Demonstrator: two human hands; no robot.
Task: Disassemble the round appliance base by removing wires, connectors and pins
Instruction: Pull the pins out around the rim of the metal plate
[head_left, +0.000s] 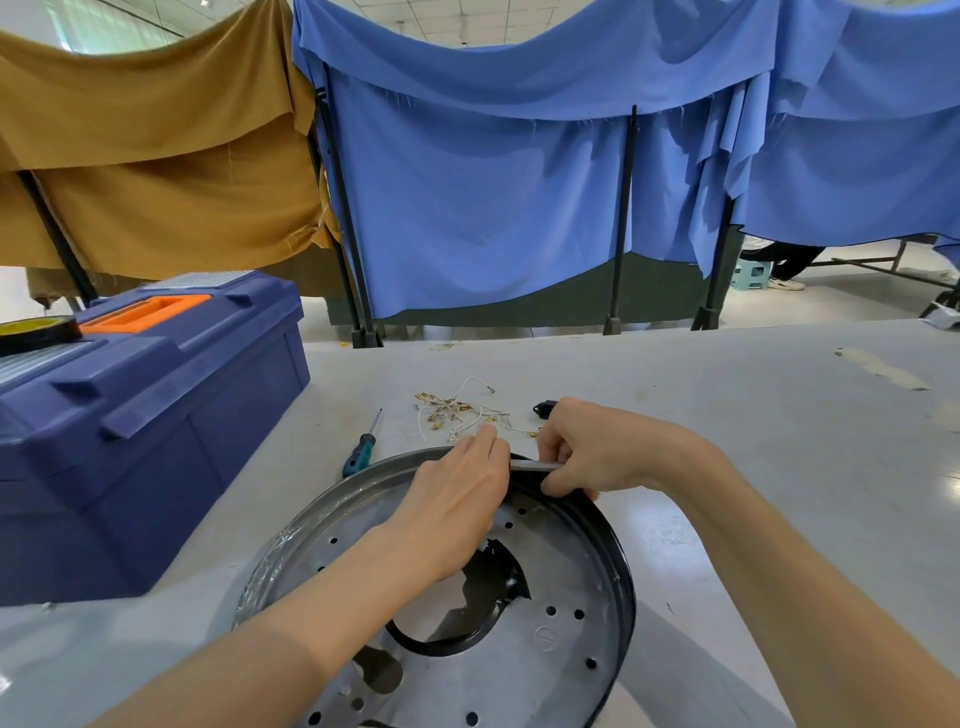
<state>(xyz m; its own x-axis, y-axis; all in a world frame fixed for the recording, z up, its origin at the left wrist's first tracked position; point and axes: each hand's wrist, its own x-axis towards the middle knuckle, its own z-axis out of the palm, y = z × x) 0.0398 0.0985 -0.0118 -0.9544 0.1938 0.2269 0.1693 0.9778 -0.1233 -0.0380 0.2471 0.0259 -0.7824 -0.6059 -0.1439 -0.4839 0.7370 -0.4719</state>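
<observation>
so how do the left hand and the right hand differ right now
The left hand reaches across the inside of the round base, back up, fingers fairly straight; what its fingertips do is hidden. The right hand comes in over the table from outside the rim, fingers curled, pinching a thin grey strip. Both meet at the base's far rim.

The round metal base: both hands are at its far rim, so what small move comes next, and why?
Probably a gentle pull to draw the grey strip off the round base at its far rim. The right hand pinches that strip, the left hand rests on the rim beside it, and loose wires lie on the table beyond.
</observation>
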